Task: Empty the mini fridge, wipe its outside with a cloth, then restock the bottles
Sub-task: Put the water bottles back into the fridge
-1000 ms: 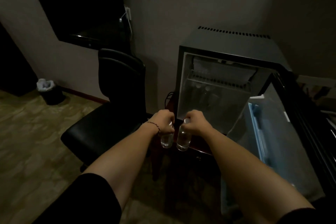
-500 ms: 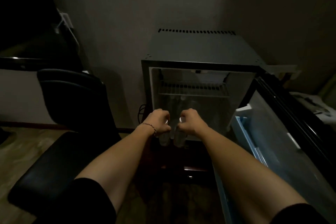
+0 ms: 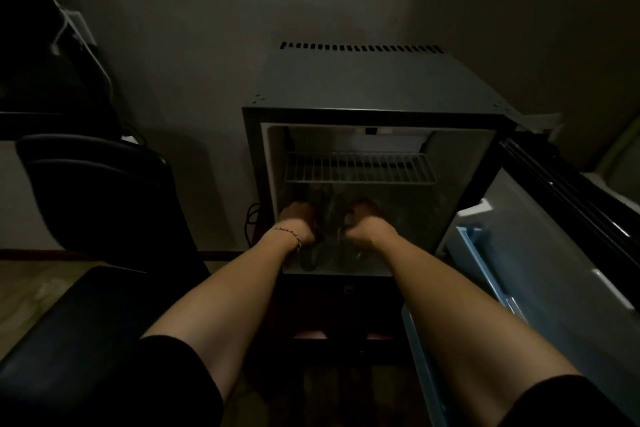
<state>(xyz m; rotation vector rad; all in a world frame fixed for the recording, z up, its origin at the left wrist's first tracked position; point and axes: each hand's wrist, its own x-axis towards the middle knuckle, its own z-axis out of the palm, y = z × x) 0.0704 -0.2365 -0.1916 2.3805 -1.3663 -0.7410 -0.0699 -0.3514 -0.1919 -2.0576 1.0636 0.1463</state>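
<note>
Both hands inside mini fridge (image 3: 374,87), under wire shelf (image 3: 360,168). Left hand (image 3: 298,222) clenched round left bottle (image 3: 309,258); right hand (image 3: 363,224) round right bottle (image 3: 348,255). Door (image 3: 554,253) open right; chair (image 3: 93,191) left.

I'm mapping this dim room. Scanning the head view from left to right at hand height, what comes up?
Black chair → left hand → right hand → open fridge door.
</note>
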